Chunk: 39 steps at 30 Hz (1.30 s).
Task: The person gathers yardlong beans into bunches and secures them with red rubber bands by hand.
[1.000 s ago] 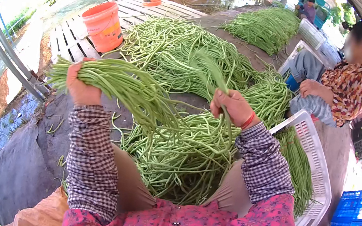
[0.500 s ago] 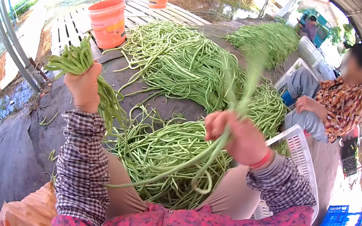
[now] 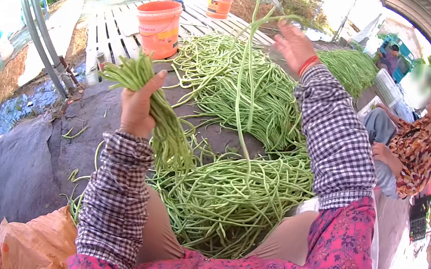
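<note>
Currently, long beans (image 3: 245, 76) trail at the upper middle of the frame, just left of the right hand (image 3: 295, 46), the nearer one, their long axis near upright; its fingers look loosely extended, and whether they pinch the beans I cannot tell. At centre left, the left hand (image 3: 140, 110) grips a bunch (image 3: 170, 129) slanting toward lower right. Upper left, two buckets (image 3: 158, 35) (image 3: 219, 4); their contents don't show.

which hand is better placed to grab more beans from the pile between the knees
Probably the right hand: it looks open, though raised away from the pile, while the left hand is closed around a bundle of beans.
</note>
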{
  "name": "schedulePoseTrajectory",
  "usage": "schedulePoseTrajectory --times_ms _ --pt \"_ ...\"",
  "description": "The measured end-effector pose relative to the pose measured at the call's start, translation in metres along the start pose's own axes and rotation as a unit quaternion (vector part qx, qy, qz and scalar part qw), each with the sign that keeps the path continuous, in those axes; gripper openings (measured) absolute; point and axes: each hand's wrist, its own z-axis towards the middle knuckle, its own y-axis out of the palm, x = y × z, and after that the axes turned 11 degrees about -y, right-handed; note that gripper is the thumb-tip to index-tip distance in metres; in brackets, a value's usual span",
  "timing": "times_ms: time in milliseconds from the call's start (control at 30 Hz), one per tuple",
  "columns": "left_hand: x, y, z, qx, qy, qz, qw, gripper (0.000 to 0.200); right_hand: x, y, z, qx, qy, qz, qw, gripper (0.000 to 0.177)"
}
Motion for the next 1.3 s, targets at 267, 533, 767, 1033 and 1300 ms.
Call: schedulePoseTrajectory --times_ms 267,533,767,1033,1300 --pt "-0.006 0.042 -0.028 -0.182 -0.135 -0.047 0.973 0.019 -0.142 0.126 -0.088 -0.018 -0.046 0.353 0.934 0.092" --pt "-0.016 0.068 -0.054 -0.332 -0.125 0.145 0.924 0.046 -0.140 0.088 -0.143 -0.068 0.132 0.589 0.794 0.039" --pt "-0.054 0.093 -0.063 -0.450 -0.223 -0.076 0.861 0.042 -0.155 0.071 -0.189 -0.049 0.240 0.700 0.670 0.039" --pt "-0.063 0.083 -0.037 -0.380 -0.225 -0.130 0.888 0.032 -0.112 0.048 -0.202 -0.040 0.216 0.366 0.904 0.033" --pt "-0.065 0.085 -0.039 -0.364 -0.232 -0.124 0.894 0.032 -0.099 0.023 -0.211 0.097 0.161 0.739 0.647 0.027"
